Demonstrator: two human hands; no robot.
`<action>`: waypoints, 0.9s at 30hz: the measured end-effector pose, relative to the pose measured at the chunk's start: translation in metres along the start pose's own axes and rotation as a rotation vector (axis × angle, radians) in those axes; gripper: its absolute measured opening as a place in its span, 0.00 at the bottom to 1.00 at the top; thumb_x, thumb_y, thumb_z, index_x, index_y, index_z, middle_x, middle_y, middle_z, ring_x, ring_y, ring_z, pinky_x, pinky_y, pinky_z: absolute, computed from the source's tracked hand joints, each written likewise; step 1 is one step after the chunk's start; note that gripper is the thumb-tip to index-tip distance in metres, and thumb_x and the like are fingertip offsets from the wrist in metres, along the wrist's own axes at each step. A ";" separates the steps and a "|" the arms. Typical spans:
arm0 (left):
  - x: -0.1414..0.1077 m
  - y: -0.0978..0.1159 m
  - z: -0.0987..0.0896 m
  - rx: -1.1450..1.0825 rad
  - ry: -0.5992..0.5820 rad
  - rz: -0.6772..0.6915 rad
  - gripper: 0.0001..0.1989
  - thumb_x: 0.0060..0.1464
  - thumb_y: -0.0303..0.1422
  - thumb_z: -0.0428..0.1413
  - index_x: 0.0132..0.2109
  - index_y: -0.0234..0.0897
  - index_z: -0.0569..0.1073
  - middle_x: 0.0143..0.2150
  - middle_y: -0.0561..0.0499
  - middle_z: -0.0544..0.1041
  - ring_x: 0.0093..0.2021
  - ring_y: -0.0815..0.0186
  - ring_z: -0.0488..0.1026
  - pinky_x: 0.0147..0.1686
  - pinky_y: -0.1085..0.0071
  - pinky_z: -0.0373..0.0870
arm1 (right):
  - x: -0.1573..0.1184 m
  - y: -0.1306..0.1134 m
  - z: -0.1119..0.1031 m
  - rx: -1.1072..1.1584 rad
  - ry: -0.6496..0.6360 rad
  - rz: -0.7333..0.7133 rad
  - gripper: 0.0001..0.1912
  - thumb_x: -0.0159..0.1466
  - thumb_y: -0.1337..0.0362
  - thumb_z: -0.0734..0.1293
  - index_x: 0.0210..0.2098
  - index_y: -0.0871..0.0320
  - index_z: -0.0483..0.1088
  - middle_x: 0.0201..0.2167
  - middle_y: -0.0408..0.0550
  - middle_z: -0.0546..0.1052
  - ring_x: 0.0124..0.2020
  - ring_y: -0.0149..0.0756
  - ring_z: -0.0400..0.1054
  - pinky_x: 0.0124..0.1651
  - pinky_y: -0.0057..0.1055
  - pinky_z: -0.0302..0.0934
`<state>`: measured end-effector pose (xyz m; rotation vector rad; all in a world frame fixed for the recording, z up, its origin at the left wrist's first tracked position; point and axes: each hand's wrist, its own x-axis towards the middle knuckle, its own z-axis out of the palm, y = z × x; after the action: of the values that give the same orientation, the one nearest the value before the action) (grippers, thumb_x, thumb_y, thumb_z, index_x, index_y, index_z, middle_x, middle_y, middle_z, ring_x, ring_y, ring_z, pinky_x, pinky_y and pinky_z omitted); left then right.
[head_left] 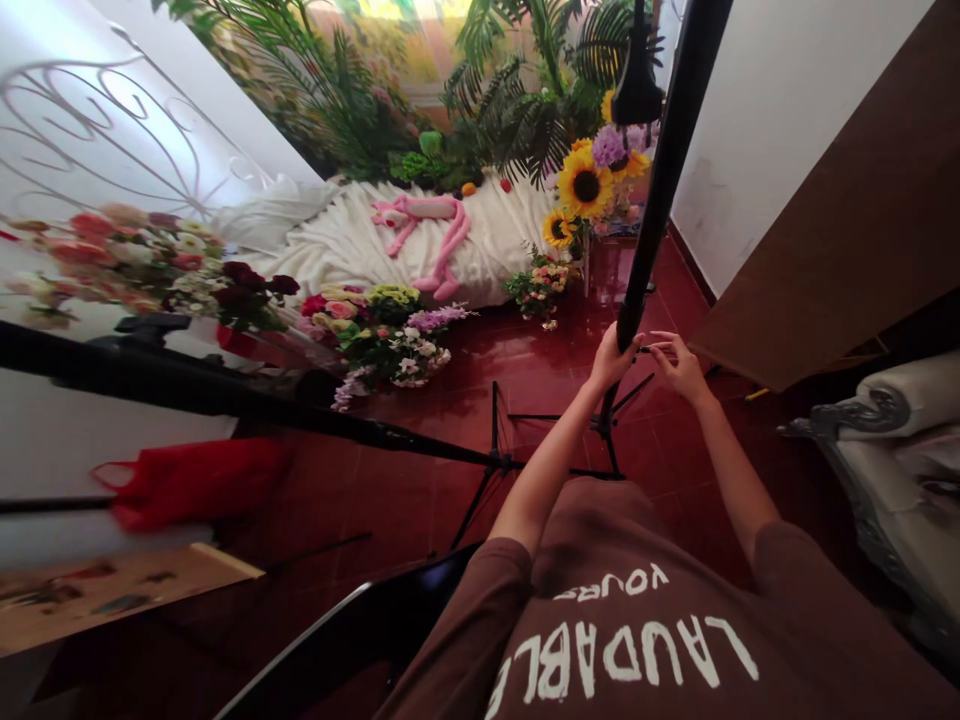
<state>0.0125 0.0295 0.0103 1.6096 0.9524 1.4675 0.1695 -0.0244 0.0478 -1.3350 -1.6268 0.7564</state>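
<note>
A black tripod stand's pole [658,190] rises at a slant through the right half of the view. My left hand [610,358] is wrapped round its lower part. Just right of it, my right hand [679,368] has its thumb and fingertips at a small dark knob [643,349] on the pole, pinching it. The other fingers of that hand are partly stretched. A black plug-shaped piece [637,95] hangs beside the pole near the top. The stand's legs [606,428] spread on the floor below my hands.
A second black pole [247,400] crosses the left side. Artificial bouquets [397,340], sunflowers [586,188] and a pink plush toy [442,225] on white cloth [495,235] lie ahead. A red bag [195,480] is at left, a brown panel [832,210] and carved sofa [885,430] at right.
</note>
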 end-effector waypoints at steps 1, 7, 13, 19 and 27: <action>0.000 0.000 0.000 0.004 0.000 0.000 0.15 0.55 0.45 0.56 0.39 0.38 0.68 0.32 0.51 0.70 0.32 0.69 0.68 0.34 0.72 0.66 | 0.001 0.001 0.002 0.020 0.012 0.018 0.23 0.63 0.48 0.64 0.53 0.54 0.66 0.40 0.50 0.77 0.41 0.38 0.74 0.46 0.39 0.69; -0.001 -0.001 0.000 0.047 0.017 0.009 0.14 0.55 0.44 0.56 0.39 0.37 0.69 0.32 0.50 0.71 0.33 0.69 0.69 0.35 0.71 0.66 | 0.007 0.005 0.018 0.167 0.048 0.103 0.23 0.64 0.44 0.61 0.49 0.54 0.68 0.31 0.44 0.74 0.26 0.29 0.68 0.31 0.28 0.66; -0.001 0.001 0.000 0.038 0.000 -0.019 0.15 0.55 0.44 0.56 0.39 0.37 0.68 0.32 0.51 0.71 0.32 0.69 0.69 0.34 0.73 0.65 | 0.008 -0.002 0.028 0.154 0.126 0.131 0.20 0.65 0.46 0.59 0.44 0.54 0.70 0.22 0.39 0.69 0.20 0.26 0.62 0.24 0.23 0.59; -0.003 0.006 0.000 0.035 0.000 -0.051 0.15 0.55 0.45 0.56 0.41 0.37 0.69 0.32 0.51 0.71 0.31 0.71 0.68 0.32 0.74 0.65 | 0.021 -0.005 0.030 0.345 0.124 0.345 0.11 0.63 0.57 0.63 0.42 0.56 0.68 0.16 0.35 0.64 0.13 0.24 0.54 0.16 0.21 0.46; -0.013 0.014 -0.001 0.172 -0.003 -0.190 0.17 0.57 0.43 0.54 0.49 0.38 0.68 0.37 0.48 0.75 0.34 0.67 0.73 0.36 0.71 0.68 | 0.026 0.000 0.032 0.660 0.091 0.708 0.09 0.63 0.63 0.62 0.40 0.59 0.69 0.12 0.34 0.64 0.10 0.21 0.50 0.14 0.20 0.41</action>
<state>0.0107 0.0121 0.0170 1.5918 1.2223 1.2819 0.1396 0.0032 0.0402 -1.3935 -0.6831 1.4664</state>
